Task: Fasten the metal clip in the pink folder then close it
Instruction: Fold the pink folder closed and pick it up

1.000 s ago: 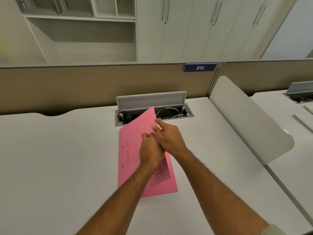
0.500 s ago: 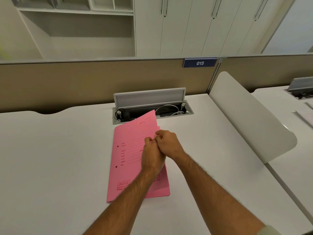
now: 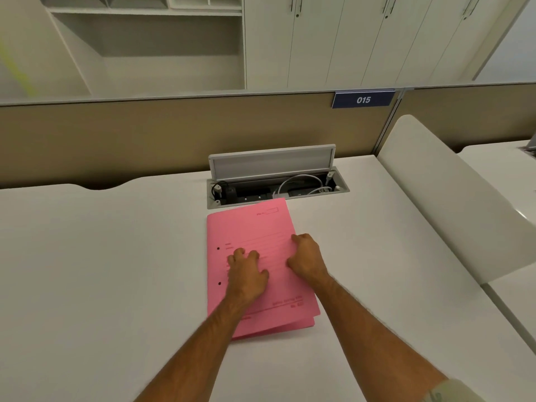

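Folder (image 3: 255, 236) lay shut and flat on the desk (image 3: 101, 256), just near of the open cable box (image 3: 278, 187). Left hand (image 3: 246, 274) pressed the cover, fingers bent and slightly spread. Right hand (image 3: 307, 258) rested on the folder's right edge, fingers curled under; gripping or only pressing, could not tell. Clip hidden inside, presumably fastened. Little left but to let go. Divider (image 3: 452, 198) stood well off right; nothing in the way.

pink folder (image 3: 252, 227) now shut flat, hands apart
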Demonstrator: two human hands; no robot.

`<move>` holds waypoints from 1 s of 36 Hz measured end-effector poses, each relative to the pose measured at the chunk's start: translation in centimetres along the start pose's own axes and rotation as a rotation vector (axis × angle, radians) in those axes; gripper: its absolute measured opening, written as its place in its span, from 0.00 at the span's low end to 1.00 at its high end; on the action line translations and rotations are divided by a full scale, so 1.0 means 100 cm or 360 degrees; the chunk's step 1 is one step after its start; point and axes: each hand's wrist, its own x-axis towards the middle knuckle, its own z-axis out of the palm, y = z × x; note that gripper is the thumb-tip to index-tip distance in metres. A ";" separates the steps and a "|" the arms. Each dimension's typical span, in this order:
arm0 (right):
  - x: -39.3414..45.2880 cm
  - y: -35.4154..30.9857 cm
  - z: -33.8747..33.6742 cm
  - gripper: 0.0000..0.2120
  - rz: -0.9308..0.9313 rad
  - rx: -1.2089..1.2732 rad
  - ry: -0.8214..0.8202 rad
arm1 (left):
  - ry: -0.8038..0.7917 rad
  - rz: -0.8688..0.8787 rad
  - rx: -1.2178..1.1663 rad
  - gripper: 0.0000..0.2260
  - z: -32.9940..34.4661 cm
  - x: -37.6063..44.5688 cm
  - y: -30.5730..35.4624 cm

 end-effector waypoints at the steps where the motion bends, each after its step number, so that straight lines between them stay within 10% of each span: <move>1: 0.001 0.003 0.002 0.24 0.0002 -0.0024 -0.0007 | -0.0003 -0.0032 0.0045 0.22 -0.001 0.000 -0.006; 23: 0.010 0.017 0.047 0.36 0.0185 -0.0288 -0.0047 | 0.0021 -0.0504 0.0069 0.21 -0.021 -0.002 -0.045; 36: 0.006 0.020 0.049 0.39 0.0197 -0.0293 -0.0046 | 0.0282 -0.0800 -0.1013 0.17 -0.045 -0.003 -0.041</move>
